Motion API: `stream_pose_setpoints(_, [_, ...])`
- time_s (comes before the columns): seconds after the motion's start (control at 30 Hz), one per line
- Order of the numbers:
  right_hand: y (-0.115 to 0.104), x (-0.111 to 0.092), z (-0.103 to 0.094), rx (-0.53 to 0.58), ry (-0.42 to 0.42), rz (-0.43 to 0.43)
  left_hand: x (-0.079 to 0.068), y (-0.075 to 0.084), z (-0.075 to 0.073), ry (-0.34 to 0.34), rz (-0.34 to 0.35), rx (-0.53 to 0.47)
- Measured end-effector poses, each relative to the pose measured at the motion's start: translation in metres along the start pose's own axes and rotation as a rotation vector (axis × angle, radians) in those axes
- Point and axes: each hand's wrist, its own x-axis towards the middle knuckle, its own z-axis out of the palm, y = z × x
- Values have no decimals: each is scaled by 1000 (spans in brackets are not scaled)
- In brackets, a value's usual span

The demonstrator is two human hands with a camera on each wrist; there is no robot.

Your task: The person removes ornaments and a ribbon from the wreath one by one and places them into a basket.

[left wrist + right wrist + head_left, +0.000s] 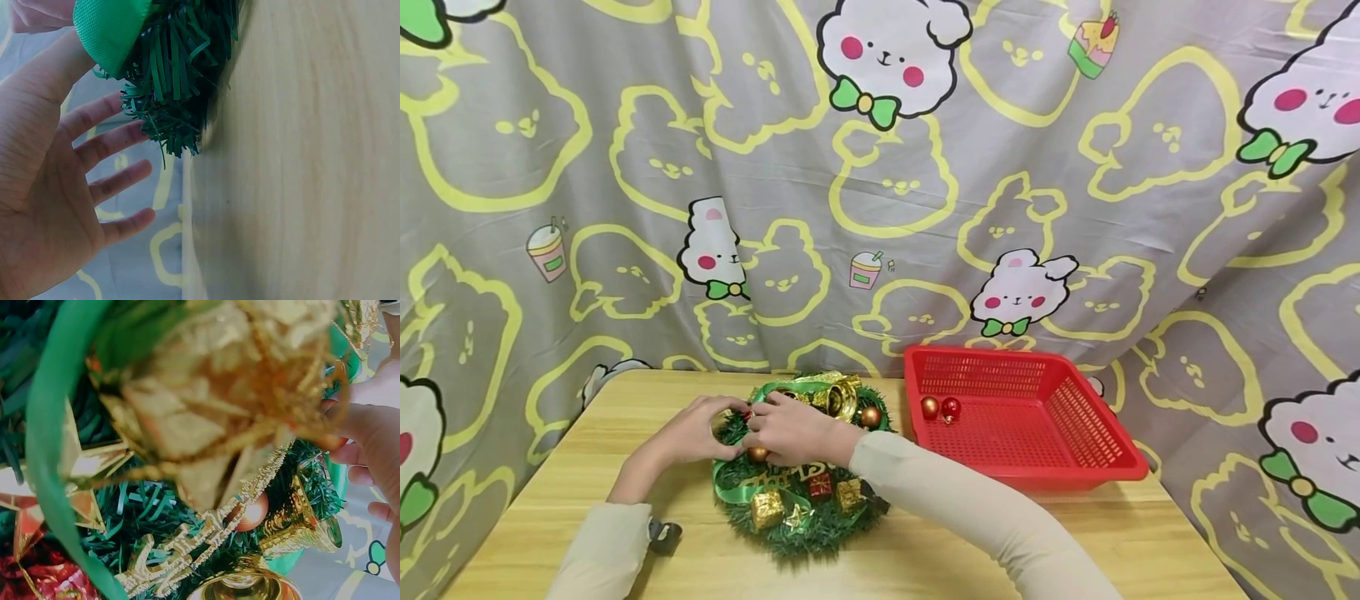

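Wreath (805,537) bristly green; bell (290,528) flared, glossy gold; left hand (695,429) spread wide, right hand (793,429) alongside (any hold: cannot tell).

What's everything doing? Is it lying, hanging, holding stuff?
Wreath: lying flat on the table.
Green ribbon: looped over the wreath.
Gold bells: turned sideways.
Red basket: upright.
Red bauble: lying in the basket.
Copper bauble: lying beside the red one.
Curtain: hanging, rumpled.
Left hand: fingers spread, touching the wreath.
Right hand: at the wreath, grip unclear.
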Motion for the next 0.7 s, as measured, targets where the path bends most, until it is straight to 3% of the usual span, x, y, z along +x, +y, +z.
stream_pose_setpoints(0.7, [7,-27,-16,20,-8,8,0,2,-1,1,14,-1])
